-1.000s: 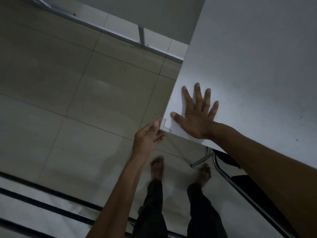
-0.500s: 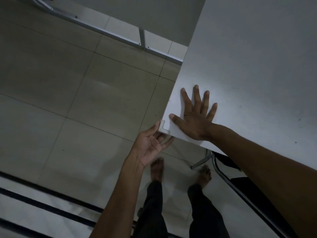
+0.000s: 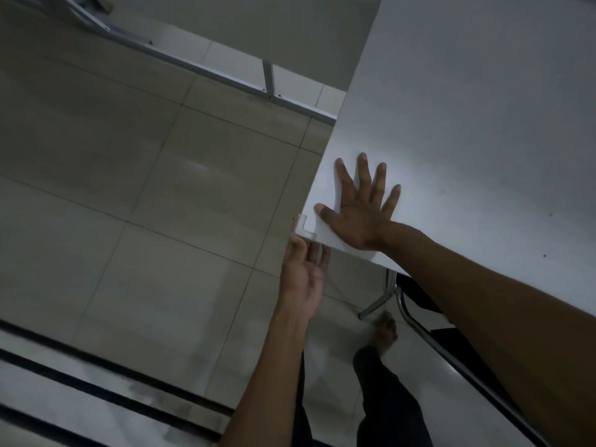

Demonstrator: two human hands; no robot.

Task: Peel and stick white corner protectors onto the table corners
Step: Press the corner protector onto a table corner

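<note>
The corner protector (image 3: 303,229) caps the table (image 3: 467,130) corner, touching loose left fingers (image 3: 317,253); right hand (image 3: 358,217) splayed flat.

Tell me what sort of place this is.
Probably a plain indoor room, an office or classroom perhaps; I cannot tell which. It has a pale tiled floor, a large white table on a metal frame, and a metal chair leg beside it.

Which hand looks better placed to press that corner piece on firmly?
Left hand: its fingers already reach the corner protector. The right hand lies flat on the table beside it.
</note>
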